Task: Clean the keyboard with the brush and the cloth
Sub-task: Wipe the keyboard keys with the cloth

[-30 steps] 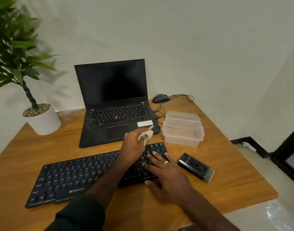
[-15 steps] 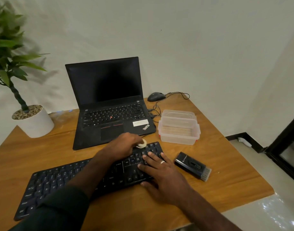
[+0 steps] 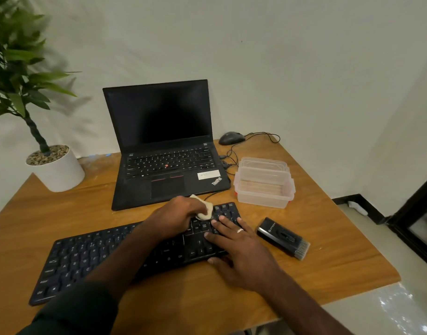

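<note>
On keyboard (image 3: 91, 259) — hands (left (image 3: 177, 217) gripping cloth (image 3: 205, 209))

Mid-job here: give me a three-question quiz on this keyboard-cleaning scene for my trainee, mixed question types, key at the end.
1. True or false: the brush is lying on the table, held by neither hand.
2. Multiple choice: what does the left hand grip? A) the mouse B) the cloth C) the plastic container
3. Short answer: where does the right hand rest?

Key
1. True; it lies to the right of the keyboard.
2. B; the cloth is bunched in its fingers, over the keyboard's right end.
3. Flat on the right end of the keyboard, fingers spread over the keys.
</note>
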`<state>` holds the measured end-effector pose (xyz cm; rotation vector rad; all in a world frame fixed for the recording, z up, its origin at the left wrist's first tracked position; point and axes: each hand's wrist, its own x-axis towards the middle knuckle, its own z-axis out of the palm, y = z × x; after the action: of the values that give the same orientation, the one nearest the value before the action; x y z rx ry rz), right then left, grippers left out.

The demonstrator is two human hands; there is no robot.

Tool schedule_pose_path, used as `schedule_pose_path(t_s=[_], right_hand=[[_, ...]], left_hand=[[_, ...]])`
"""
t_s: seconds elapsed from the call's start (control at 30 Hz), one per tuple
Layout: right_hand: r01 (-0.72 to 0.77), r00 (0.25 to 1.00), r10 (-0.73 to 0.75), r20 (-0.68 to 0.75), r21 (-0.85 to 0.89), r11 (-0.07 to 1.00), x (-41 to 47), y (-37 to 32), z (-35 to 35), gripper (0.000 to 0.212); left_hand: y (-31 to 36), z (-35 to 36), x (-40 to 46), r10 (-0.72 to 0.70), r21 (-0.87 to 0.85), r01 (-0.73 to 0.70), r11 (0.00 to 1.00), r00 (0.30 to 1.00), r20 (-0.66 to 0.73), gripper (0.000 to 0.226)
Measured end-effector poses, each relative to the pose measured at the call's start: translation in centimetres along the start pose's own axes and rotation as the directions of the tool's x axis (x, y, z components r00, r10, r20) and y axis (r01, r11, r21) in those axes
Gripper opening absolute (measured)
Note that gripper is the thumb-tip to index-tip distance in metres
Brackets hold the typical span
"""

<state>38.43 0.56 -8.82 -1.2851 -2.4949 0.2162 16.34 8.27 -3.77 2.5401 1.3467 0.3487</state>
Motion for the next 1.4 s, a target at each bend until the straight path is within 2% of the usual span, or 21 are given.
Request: schedule_pose_path(t_s=[0.07, 0.17, 0.3, 0.43, 0.5, 0.57, 0.63, 0.7, 0.8, 0.9, 0.97, 1.03, 1.1, 1.17, 1.23, 1.33, 1.37, 1.4], right_hand=[[0.011, 1.000, -0.011, -0.017, 0.002, 1.000, 0.1, 0.0, 0.2, 0.058], [0.022, 0.999, -0.024, -0.046, -0.034, 0.999, -0.1, 0.0, 0.5, 0.058], [0.065, 0.992, -0.075, -0.101, -0.096, 0.993, 0.2, -0.9, 1.0, 0.057], [0.138, 0.984, -0.144, -0.104, -0.070, 0.988, 1.5, -4.0, 2.1, 0.063], [0.156, 0.984, -0.163, -0.075, -0.093, 0.983, 2.4, -5.6, 2.9, 0.063], [0.169, 0.984, -0.176, -0.036, -0.139, 0.976, 3.1, -6.5, 3.7, 0.060], [0.169, 0.985, -0.173, -0.019, -0.134, 0.976, 3.5, -6.7, 4.0, 0.059], [0.176, 0.983, -0.179, -0.025, -0.103, 0.979, 3.6, -6.5, 3.9, 0.057], [0.190, 0.980, -0.194, -0.040, -0.099, 0.977, 3.4, -6.3, 3.9, 0.055], [0.183, 0.981, -0.189, -0.051, -0.093, 0.979, 3.5, -6.4, 3.9, 0.054], [0.184, 0.980, -0.190, -0.063, -0.087, 0.979, 3.5, -6.3, 3.9, 0.053], [0.193, 0.978, -0.198, -0.065, -0.083, 0.978, 3.4, -6.3, 3.8, 0.052], [0.192, 0.979, -0.197, -0.059, -0.080, 0.978, 3.5, -6.3, 3.9, 0.052], [0.178, 0.982, -0.182, -0.043, -0.079, 0.981, 3.5, -6.3, 3.7, 0.053], [0.163, 0.986, -0.164, -0.018, -0.074, 0.984, 3.4, -6.4, 3.5, 0.054], [0.131, 0.991, -0.130, 0.027, -0.050, 0.990, 3.3, -6.4, 3.4, 0.056], [0.121, 0.992, -0.120, 0.040, -0.043, 0.992, 3.4, -6.5, 3.5, 0.058], [0.112, 0.993, -0.110, 0.051, -0.039, 0.993, 3.5, -6.5, 3.5, 0.059]], left_hand=[[-1.1, -0.8, -2.0, -0.056, -0.022, 0.055, 0.998, 0.998, -0.037, 0.036], [-2.3, -1.8, -6.4, -0.184, -0.184, 0.134, 0.974, 0.940, -0.287, 0.039], [-3.8, -3.7, -14.0, -0.379, -0.254, 0.285, 0.924, 0.764, -0.522, 0.045], [-6.4, -5.6, -21.2, -0.527, -0.258, 0.482, 0.837, 0.583, -0.618, 0.049], [-7.1, -6.1, -23.3, -0.551, -0.240, 0.544, 0.804, 0.531, -0.644, 0.048], [-7.3, -5.9, -24.2, -0.579, -0.251, 0.563, 0.788, 0.537, -0.613, 0.045], [-7.2, -5.0, -24.0, -0.629, -0.266, 0.589, 0.763, 0.581, -0.516, 0.045], [-6.8, -3.3, -23.0, -0.661, -0.214, 0.639, 0.739, 0.627, -0.412, 0.045], [-5.6, -1.7, -21.2, -0.674, -0.130, 0.681, 0.720, 0.643, -0.363, 0.052], [-4.6, -1.5, -20.1, -0.641, -0.035, 0.679, 0.733, 0.674, -0.367, 0.054], [-3.5, -1.3, -19.2, -0.586, 0.023, 0.638, 0.770, 0.721, -0.371, 0.054], [-2.1, -1.0, -17.8, -0.557, 0.082, 0.601, 0.795, 0.778, -0.290, 0.053], [-1.1, -0.9, -16.0, -0.529, 0.035, 0.556, 0.830, 0.806, -0.264, 0.049], [-0.4, -1.0, -14.4, -0.503, -0.163, 0.477, 0.864, 0.798, -0.332, 0.042], [-0.3, -1.1, -13.6, -0.564, -0.401, 0.414, 0.817, 0.717, -0.409, 0.034], [-1.0, -2.0, -14.3, -0.768, -0.713, 0.350, 0.608, 0.485, -0.417, 0.031], [-1.5, -2.5, -15.3, -0.809, -0.771, 0.310, 0.557, 0.414, -0.417, 0.031], [-2.2, -3.0, -16.5, -0.823, -0.782, 0.291, 0.550, 0.344, -0.451, 0.032]])
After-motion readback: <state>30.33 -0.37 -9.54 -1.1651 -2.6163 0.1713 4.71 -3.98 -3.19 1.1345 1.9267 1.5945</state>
